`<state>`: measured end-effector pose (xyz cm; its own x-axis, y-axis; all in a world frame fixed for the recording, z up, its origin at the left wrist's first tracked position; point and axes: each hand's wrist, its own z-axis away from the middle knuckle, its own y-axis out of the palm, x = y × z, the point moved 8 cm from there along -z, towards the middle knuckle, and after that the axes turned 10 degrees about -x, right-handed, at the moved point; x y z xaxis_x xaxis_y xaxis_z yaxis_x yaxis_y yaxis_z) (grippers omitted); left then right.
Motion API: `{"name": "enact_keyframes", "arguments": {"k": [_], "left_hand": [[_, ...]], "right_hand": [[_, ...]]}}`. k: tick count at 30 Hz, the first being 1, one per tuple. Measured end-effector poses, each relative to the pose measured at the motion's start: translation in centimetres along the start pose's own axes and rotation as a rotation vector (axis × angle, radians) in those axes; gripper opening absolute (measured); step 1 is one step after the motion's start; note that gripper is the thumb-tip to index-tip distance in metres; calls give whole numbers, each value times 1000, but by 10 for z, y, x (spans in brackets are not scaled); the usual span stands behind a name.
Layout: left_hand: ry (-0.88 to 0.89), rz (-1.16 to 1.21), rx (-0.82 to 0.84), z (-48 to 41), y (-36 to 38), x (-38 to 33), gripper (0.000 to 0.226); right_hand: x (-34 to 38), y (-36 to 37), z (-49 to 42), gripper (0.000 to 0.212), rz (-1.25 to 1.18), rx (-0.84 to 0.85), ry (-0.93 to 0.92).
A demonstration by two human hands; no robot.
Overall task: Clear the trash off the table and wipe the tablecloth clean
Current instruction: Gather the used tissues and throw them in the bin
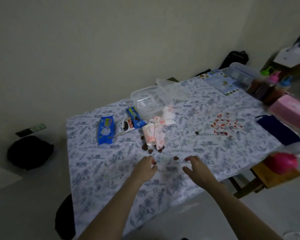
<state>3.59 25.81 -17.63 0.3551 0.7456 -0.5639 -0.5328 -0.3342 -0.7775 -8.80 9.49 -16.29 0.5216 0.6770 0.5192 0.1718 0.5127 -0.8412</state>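
While trash sits untouched: crumpled pink-stained white tissues (156, 132) at twelve o'clock, blue plastic wrappers (105, 129) at ten; left hand (145, 168) and right hand (197, 168) open, empty; nothing wiped yet.

Pink tissue box (291, 113), capped bottles (267, 87)

Domestic room, probably a home dining area: a table under a floral tablecloth (111, 179) against a plain wall, with snack wrappers (106, 129), condiment bottles (274, 84) and a pink tissue box (291, 113) along its right edge.

2 bare, sleeveless forearms (111, 205)
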Motion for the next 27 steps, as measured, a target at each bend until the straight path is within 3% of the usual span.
{"name": "enact_keyframes", "arguments": {"k": [5,12,18,27], "left_hand": [[-119,36,-66,-13,27,-15,32],[-287,131,-153,-26,27,10,30],[-393,225,-232,-64,4,31,44],[-382,381,-317,-118,-19,15,82]], "right_hand": [[-49,-22,-38,45,8,37,-29],[-49,-14,-79,42,-19,106,-107],[-30,-8,-107,43,18,141,-174],[-34,-13,-164,49,60,121,-169]]}}
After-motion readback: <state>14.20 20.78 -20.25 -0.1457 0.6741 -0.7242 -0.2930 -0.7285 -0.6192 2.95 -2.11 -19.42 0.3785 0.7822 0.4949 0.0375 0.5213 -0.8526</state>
